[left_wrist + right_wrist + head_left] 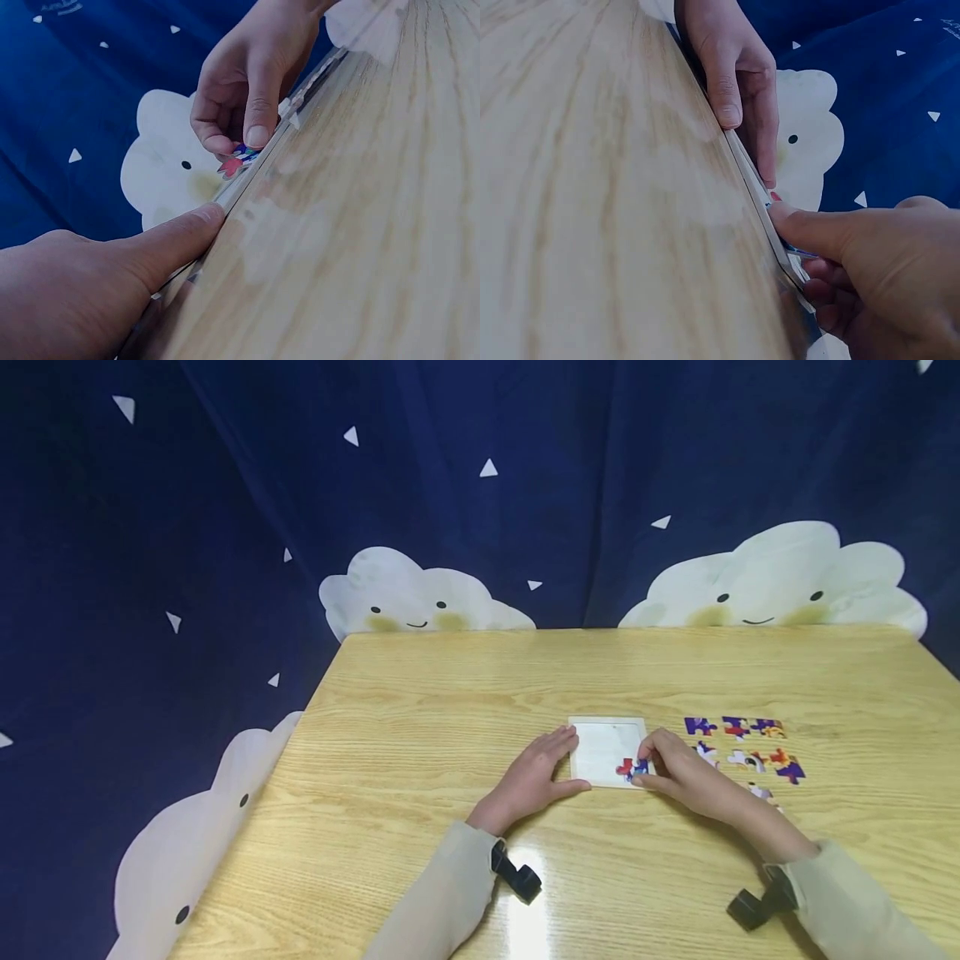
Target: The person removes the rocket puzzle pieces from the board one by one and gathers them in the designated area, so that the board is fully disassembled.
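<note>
A white puzzle tray [600, 745] with a raised rim lies on the table between the two hands. My left hand [534, 774] rests at its left side, thumb along the near corner and fingers extended on the left rim. At the tray's lower right corner my right hand [684, 773] pinches a red, white and blue puzzle piece [626, 768] between thumb and fingers. The left wrist view shows this piece [231, 166] low against the tray, partly covered by the right fingertips. My left thumb [196, 222] touches the tray's near edge there.
To the right of the tray lie several loose puzzle pieces [737, 727] in rough rows, some partly behind the right hand and forearm. The wooden table [450, 685] ends at a dark blue curtain [450, 460] with white clouds. Each wrist wears a black camera mount [517, 874].
</note>
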Motion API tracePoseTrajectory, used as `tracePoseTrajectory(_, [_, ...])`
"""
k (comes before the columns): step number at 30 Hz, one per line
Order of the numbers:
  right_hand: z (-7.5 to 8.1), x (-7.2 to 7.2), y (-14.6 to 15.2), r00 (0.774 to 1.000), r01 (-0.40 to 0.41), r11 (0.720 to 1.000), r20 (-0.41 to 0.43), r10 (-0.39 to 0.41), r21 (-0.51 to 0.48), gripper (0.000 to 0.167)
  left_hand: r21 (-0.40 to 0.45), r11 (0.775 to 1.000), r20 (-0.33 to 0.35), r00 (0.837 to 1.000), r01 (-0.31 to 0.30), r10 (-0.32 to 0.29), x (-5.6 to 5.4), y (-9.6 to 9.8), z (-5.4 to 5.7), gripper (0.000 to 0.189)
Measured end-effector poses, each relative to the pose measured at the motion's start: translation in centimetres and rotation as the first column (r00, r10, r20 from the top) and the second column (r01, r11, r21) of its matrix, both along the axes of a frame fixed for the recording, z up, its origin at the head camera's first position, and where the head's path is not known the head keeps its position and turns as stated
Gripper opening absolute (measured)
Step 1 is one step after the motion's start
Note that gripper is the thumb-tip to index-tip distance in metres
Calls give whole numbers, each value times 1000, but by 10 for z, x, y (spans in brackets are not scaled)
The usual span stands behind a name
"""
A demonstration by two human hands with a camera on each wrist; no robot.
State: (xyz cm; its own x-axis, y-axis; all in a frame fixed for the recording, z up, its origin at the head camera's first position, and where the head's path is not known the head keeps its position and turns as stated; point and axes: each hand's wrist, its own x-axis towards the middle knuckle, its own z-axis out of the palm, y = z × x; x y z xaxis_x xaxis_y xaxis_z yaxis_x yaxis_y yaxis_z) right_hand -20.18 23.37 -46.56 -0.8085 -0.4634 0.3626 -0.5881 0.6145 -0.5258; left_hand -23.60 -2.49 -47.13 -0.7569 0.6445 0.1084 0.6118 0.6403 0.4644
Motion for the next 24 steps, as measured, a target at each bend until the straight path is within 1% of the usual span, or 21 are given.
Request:
tracePoseTrajectory(6, [-3,2,0,1000,18,1000,-22,-18,5,28,7,1000,7,1000,-7,7,0,0,-1,73])
tracePoseTrajectory(10, [-4,5,0,996,28,1000,-82,-26,15,31,5,1000,2,1000,-2,2,1,0,-1,73])
tracePoseTrajectory(13, [-5,6,1,990,18,1000,-138,-16,13,34,-5,1000,-13,1000,0,-1,1,0,0,74])
tracePoseTrajectory(18, [-6,8,1,979,-43,999,-202,36,-30,35,-26,1000,-28,1000,-5,5,1,-1,1,75])
tracePoseTrajectory(21, [-7,9,2,978,-53,997,-202,42,-51,35,-26,1000,-26,1000,-5,5,0,0,1,74])
tracePoseTrajectory(24, [-9,9,2,987,-22,997,-162,10,-73,32,-29,1000,-31,1000,-4,3,1,0,1,74])
